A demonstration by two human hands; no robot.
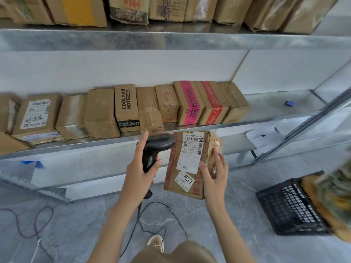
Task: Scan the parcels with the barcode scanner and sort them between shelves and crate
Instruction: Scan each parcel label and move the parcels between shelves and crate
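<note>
My left hand [139,168] grips the handle of a black barcode scanner [158,144], whose head points right at a parcel. My right hand [213,171] holds that brown cardboard parcel [182,188] by its right edge, label side up. A white shipping label [190,150] with barcodes faces the scanner head, which almost touches it. The parcel hangs in front of the middle metal shelf [266,111]. A black plastic crate [288,205] stands on the floor at the right, with blurred parcels in and over it.
A row of cardboard boxes [125,109] fills the left and centre of the middle shelf. More boxes [129,10] line the top shelf. The scanner's cable [152,223] loops on the grey floor. A sheet of paper with a pen [263,138] lies on the lower right ledge.
</note>
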